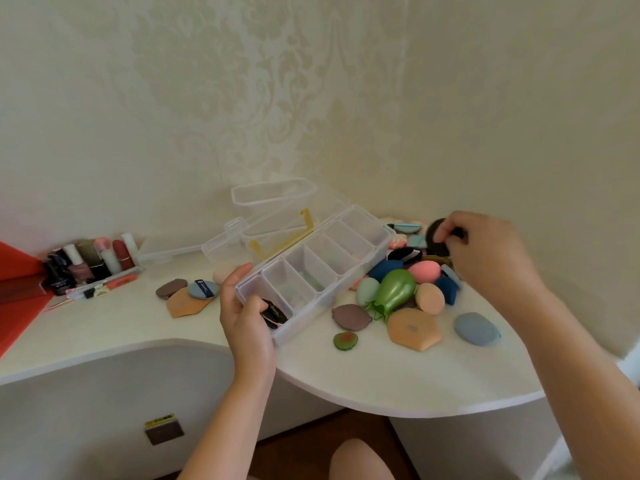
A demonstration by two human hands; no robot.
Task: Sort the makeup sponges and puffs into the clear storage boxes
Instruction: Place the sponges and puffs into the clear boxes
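A clear box with several compartments (332, 258) lies slanted on the white desk (398, 379). My left hand (242, 313) grips its near end, thumb inside the nearest compartment beside a black puff (275, 315). My right hand (485, 251) pinches a round black puff (437, 237) above the pile at the far right. That pile holds a pink egg sponge (424, 271), a green eggplant-shaped sponge (394, 291), navy puffs (384, 268) and beige puffs (414, 329). A grey-blue puff (476, 329) lies apart on the right.
Left of the box lie a brown puff (170, 287), a blue puff (203, 288) and an orange puff (183, 304). A second clear box (273, 199) stands open behind. A tray of cosmetics (90, 265) sits at the far left, with a red sheet (17, 299) beside it.
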